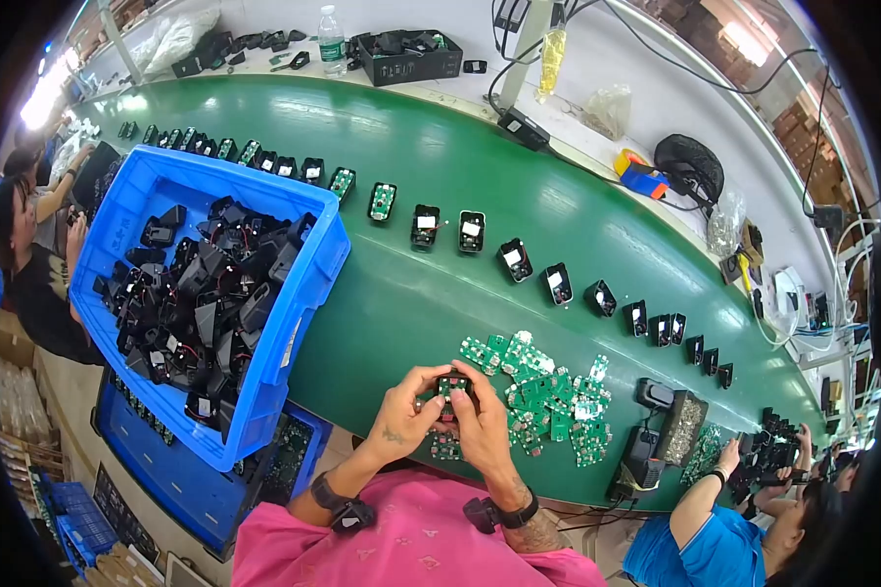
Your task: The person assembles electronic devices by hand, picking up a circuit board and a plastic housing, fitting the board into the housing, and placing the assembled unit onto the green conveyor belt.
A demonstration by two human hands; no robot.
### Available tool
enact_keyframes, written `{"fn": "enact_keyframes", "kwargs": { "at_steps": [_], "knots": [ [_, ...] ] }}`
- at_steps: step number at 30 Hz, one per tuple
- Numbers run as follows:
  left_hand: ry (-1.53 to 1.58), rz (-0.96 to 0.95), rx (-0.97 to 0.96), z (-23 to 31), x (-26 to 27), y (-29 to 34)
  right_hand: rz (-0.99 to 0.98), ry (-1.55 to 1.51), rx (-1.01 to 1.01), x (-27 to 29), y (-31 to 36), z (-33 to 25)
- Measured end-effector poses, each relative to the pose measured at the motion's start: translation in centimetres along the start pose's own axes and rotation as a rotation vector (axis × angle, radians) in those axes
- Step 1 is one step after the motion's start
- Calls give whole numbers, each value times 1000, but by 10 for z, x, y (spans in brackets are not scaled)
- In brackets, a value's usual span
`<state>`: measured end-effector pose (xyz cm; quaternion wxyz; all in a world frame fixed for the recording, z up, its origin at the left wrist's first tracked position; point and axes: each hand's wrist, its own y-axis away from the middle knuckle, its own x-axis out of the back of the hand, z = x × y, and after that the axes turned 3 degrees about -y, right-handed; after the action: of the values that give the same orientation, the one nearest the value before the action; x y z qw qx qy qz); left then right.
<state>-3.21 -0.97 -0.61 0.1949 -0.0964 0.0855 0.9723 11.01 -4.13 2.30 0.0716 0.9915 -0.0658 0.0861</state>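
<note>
both hands meet at the near edge of the belt (431, 196), just in front of the pink shirt (411, 548). the left hand (401, 421) and right hand (480, 426) are curled close together around one small black housing (452, 384) with a green board showing in it; thumbs and fingertips pinch it from both sides, so neither hand is open. whether the board is fully seated i cannot tell, the fingers cover most of it.

just right of the hands lies a loose heap of green boards (543, 391), a good many of them unused. to the left, the blue bin (308, 284) is well filled with black housings and red wires, so plenty is judged left to do.

farther out, a curved row of housings (470, 232) with boards in them runs along the belt from far left to far right, which reads as work already done. a co-worker in blue (700, 548) handles parts at the right; another person (29, 264) sits at the left. a black crate (406, 57) and a bottle (332, 39) stand on the far bench.
</note>
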Motion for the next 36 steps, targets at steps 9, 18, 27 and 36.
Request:
{"fn": "enact_keyframes", "kwargs": {
  "at_steps": [9, 18, 27, 36],
  "knots": [
    [-359, 72, -186, 8, 0, -14, 44, 62, 81, 3, -15, 26],
    [835, -7, 614, 10, 28, -30, -126, -81, -115, 15, -25, -4],
    [455, 108, 319, 22, 43, -36, -227, 257, 7, 8, -64, -27],
    [-66, 410, 23, 11, 89, -83, 197, 1235, 852, -56, -238, -27]
  ]
}}
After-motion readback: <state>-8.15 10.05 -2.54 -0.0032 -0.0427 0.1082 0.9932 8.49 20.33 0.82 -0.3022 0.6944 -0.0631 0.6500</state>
